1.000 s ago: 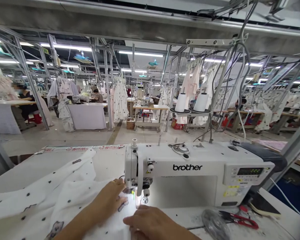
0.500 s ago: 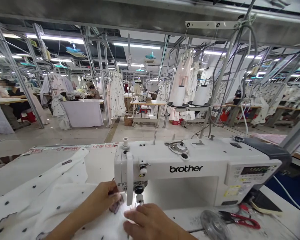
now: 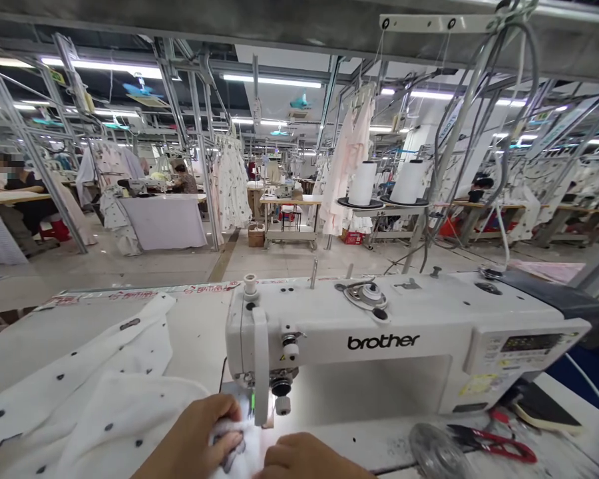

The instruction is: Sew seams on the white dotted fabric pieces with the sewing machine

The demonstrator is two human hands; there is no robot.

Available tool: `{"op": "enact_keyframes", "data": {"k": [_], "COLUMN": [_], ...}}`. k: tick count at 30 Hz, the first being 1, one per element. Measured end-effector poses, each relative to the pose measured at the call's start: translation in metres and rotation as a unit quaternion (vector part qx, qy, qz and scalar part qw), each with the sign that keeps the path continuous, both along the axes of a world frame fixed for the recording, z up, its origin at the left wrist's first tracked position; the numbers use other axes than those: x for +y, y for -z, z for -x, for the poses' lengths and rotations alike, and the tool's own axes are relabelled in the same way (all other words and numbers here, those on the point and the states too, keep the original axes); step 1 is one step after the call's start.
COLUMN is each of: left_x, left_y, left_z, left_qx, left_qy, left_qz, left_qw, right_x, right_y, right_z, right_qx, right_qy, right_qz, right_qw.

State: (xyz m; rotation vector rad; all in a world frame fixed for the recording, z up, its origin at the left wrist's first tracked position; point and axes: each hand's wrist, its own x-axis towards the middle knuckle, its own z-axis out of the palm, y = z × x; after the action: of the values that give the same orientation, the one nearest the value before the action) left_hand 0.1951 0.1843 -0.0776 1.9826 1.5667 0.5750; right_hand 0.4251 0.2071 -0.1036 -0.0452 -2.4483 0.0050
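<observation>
A white Brother sewing machine point(image 3: 379, 339) stands on the white table point(image 3: 199, 326) in front of me. White fabric with small dark spots point(image 3: 80, 399) lies spread to its left and runs under the needle head. My left hand point(image 3: 194, 439) presses and bunches the fabric just left of the needle, fingers curled on the cloth. My right hand point(image 3: 299, 456) rests on the fabric just right of the needle, at the bottom edge of view, fingers bent; most of it is cut off.
Red-handled thread snips point(image 3: 499, 446) and a clear plastic piece point(image 3: 434, 452) lie on the table at the right. Two white thread cones point(image 3: 389, 183) stand behind the machine. Hanging garments point(image 3: 232, 183), other sewing tables and seated workers point(image 3: 180, 179) fill the hall beyond.
Both hands have drawn back toward me with the fabric, and the left fingers have curled tighter on the cloth. The camera has tilted slightly, showing less of my forearms.
</observation>
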Motion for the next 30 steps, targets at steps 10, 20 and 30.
{"op": "enact_keyframes", "data": {"k": [10, 20, 30], "left_x": [0.003, -0.004, 0.004], "left_y": [0.005, -0.005, -0.027], "left_z": [-0.002, -0.011, -0.022], "left_qx": [0.037, 0.081, 0.193], "left_qy": [0.025, 0.013, -0.009], "left_qz": [-0.006, -0.053, -0.005], "left_qw": [0.999, 0.995, 0.981], "right_x": [0.004, 0.013, 0.016], "right_y": [-0.006, 0.017, 0.024], "right_z": [0.001, 0.002, 0.005], "right_qx": [0.022, -0.045, -0.077], "right_qy": [0.119, 0.112, 0.119], "right_qz": [-0.099, -0.001, -0.011], "right_qw": [0.988, 0.993, 0.990]}}
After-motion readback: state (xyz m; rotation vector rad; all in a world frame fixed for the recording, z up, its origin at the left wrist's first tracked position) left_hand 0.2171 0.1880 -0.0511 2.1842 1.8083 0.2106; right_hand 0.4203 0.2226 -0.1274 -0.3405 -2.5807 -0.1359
